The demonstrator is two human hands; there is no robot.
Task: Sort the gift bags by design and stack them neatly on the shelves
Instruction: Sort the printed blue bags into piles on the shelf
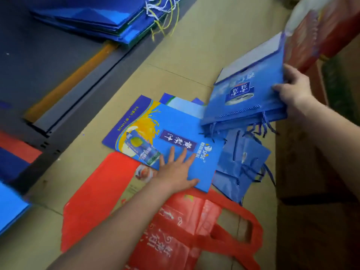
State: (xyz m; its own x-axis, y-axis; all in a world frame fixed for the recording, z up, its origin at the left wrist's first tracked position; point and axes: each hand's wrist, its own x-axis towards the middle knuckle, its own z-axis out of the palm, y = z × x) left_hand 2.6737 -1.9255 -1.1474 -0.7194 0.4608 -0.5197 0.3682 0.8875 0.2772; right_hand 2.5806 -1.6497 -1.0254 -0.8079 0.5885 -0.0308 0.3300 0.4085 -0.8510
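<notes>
Left hand (176,172) flat on the blue pear-juice bag (161,141) at centre frame, fingers spread and straight, thumb along the bag's lower edge. Bag lying flat on the tan cardboard floor (187,45), partly over a red paper bag (97,193) at lower left centre and over other blue bags peeking out at its upper right.

Right hand (294,92) at right of frame, fingers and thumb curled round the edge of a bundle of blue gift bags (249,94), held tilted above the floor, rope handles dangling from the lower side. Just below that bundle, a crumpled dark blue bag (241,164) with cord handles, lying on the floor beside the pear-juice bag.

Red fabric tote (194,230) with white lettering and loop handles at bottom centre, touching the red paper bag.

Stack of blue bags (93,18) with white and yellow cords at upper left, on a dark shelf (39,61). More blue and red sheets at the left edge. Red carton (321,30) at upper right, blurred.
</notes>
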